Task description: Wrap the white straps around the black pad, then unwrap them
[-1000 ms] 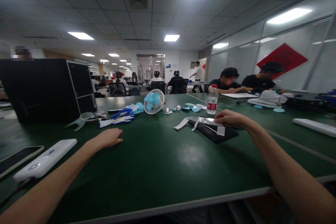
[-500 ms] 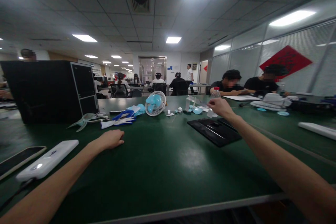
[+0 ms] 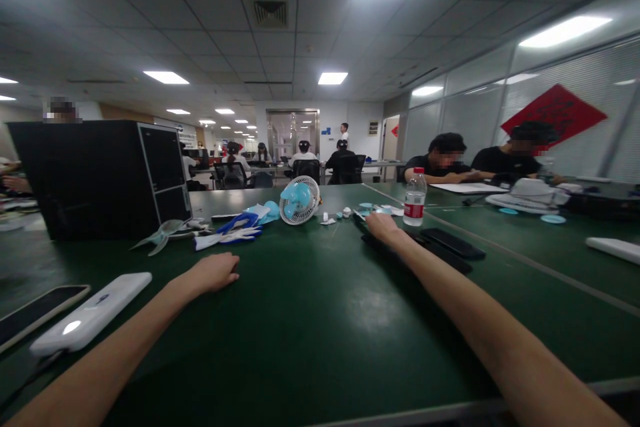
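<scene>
My left hand (image 3: 216, 271) rests on the green table (image 3: 300, 333) with its fingers curled in, and nothing shows in it. My right hand (image 3: 383, 227) reaches out over a flat black panel (image 3: 445, 255), its fingers bent and closed. Their tips are turned away, so what they hold, if anything, is hidden; a pale edge shows just left of them. Small pale blue and white pieces (image 3: 367, 205) lie beyond that hand. To its right stand a red-capped bottle (image 3: 415, 199) and, lying nearer, a black slab like a phone (image 3: 454, 243).
A small blue-and-white fan (image 3: 300, 200) lies tilted at the back. Left of it are blue-and-white gloves (image 3: 227, 235), fan blades (image 3: 163, 235) and a big black computer case (image 3: 95, 180). A white device (image 3: 93, 313) and a phone (image 3: 40, 312) lie near left. People sit beyond.
My right hand has moved left, away from in front of the bottle, and lower over the black panel. The clear plastic piece beyond the panel no longer shows. My left hand stays put.
</scene>
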Available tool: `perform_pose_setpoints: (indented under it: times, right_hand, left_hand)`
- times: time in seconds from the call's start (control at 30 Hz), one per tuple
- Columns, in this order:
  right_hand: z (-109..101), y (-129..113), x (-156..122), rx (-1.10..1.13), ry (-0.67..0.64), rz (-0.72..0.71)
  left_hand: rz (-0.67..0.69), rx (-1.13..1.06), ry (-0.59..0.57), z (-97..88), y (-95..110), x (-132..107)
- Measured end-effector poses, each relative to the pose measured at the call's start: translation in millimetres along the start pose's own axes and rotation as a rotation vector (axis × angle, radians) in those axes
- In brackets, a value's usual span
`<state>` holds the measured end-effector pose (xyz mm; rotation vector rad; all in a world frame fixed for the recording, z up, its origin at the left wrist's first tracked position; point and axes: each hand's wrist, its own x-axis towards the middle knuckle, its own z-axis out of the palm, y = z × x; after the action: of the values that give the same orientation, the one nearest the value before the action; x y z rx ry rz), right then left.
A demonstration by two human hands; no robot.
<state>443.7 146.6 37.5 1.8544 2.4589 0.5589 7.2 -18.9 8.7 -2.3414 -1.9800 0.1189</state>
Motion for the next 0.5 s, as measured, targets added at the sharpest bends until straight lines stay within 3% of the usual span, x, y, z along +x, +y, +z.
perform_pose_setpoints:
  times: [0.2,0.37,0.5]
  right_hand:
    - [-5.0,20.0,-27.9,0.011,0.002,0.12]
    - [-4.2,49.9,-66.9,0.076,-0.157,0.235]
    - [3.1,64.2,-78.4,0.116,-0.209,0.294]
  left_hand:
    - [0.017,0.01,0.018,8.3,-8.4,5.7]
    - [0.019,0.014,0.016,5.8,-4.8,2.9]
    - [0.008,0.011,0.006,3.6,-3.0,1.6]
